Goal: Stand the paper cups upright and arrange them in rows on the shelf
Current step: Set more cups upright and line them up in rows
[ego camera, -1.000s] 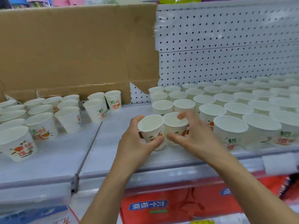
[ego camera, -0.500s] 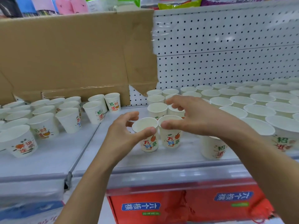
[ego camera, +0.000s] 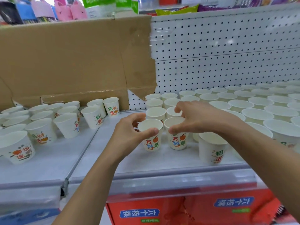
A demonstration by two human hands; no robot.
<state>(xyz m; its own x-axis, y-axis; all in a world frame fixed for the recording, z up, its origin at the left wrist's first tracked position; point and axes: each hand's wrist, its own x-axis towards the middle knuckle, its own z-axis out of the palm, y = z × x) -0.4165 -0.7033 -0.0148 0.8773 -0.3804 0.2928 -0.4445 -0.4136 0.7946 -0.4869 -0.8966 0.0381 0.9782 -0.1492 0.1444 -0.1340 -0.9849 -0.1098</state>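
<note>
One left hand (ego camera: 128,137), one right hand (ego camera: 199,117), one cardboard sheet (ego camera: 73,59), several dozen paper cups (ego camera: 211,148).

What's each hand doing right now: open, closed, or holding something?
Left hand: closed on the left front cup, thumb and fingers round its rim.
Right hand: closed on the right front cup, pinching its rim.

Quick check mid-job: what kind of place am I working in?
Likely a shop aisle: a pegboard backs a metal shelf of cups, with packaged goods above and red boxes below.
</note>
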